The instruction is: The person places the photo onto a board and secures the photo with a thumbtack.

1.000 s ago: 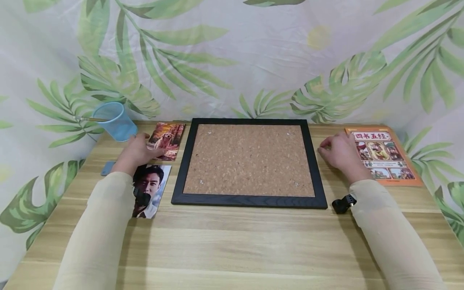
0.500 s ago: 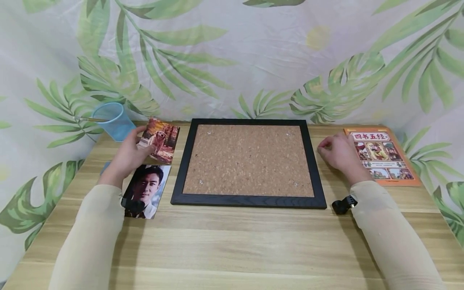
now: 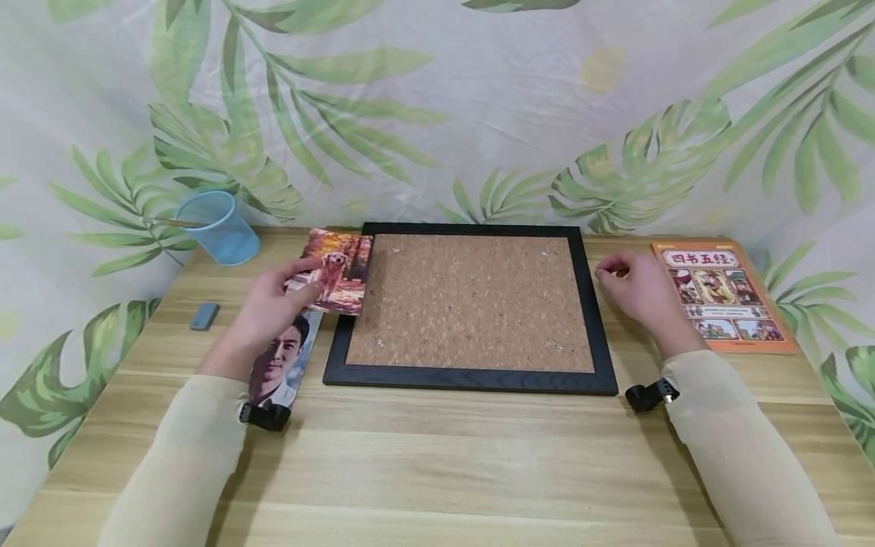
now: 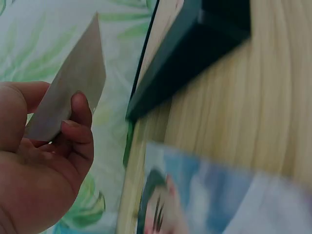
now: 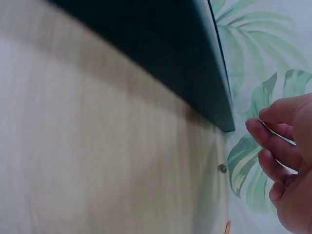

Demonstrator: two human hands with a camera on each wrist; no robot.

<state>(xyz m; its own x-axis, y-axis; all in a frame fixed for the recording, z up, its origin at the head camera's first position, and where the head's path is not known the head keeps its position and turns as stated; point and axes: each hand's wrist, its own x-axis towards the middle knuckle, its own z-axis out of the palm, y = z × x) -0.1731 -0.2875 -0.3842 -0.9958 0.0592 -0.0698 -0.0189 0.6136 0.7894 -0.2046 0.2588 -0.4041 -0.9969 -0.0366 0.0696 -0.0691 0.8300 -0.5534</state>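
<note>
My left hand (image 3: 270, 311) pinches a photo print of a golden dog among autumn leaves (image 3: 342, 262), thumb on the front. In the left wrist view the print's pale back (image 4: 80, 73) faces the camera, tilted up. The photo's right part overlaps the left edge of a black-framed cork board (image 3: 472, 304) from above. Beneath my left wrist lies a portrait photo (image 3: 280, 365), partly covered. My right hand (image 3: 639, 292) is beside the board's right edge, fingers loosely curled, thumb and forefinger tips close together. Nothing is visible between them.
A blue cup (image 3: 222, 232) with a thin stick leaning in it stands at the back left. A small blue-grey block (image 3: 204, 316) lies nearby. An orange booklet (image 3: 724, 296) lies at the right. A leaf-patterned curtain (image 3: 506, 114) hangs behind the table.
My left hand has picked up the dog photo and carried it right, to the board's left edge. The small block has come into fuller view. My right hand has barely moved.
</note>
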